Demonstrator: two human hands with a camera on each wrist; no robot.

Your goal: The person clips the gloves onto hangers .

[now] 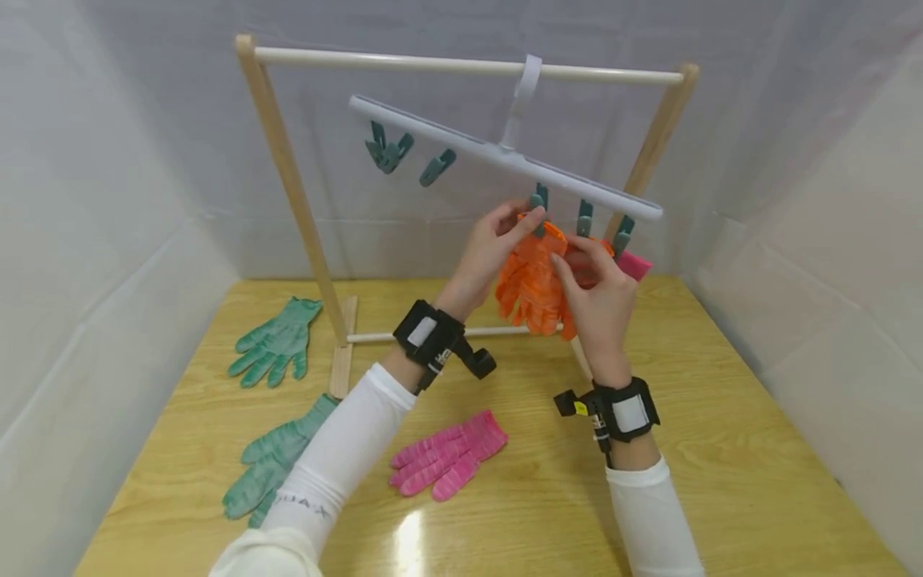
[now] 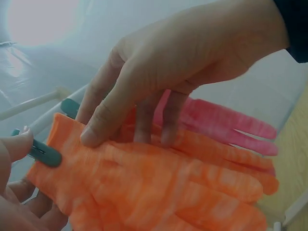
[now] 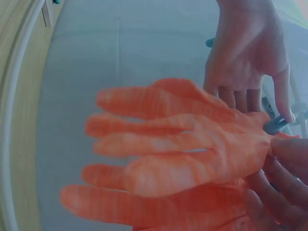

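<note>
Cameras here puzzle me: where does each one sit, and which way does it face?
Head: looks forward and down at the wooden rack, clip hanger, both hands and sleeves.
Left wrist: faces the orange glove; the right hand shows, and the left hand's fingertips pinch a clip.
Right wrist: faces the glove; the left hand shows behind it.
All share the orange glove.

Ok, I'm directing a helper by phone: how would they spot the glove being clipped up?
Find the wooden rack on the table; a white clip hanger hangs from its top bar. Under the hanger's right half, both hands hold an orange glove at a green clip. The loose gloves on the table are green or pink.
</note>
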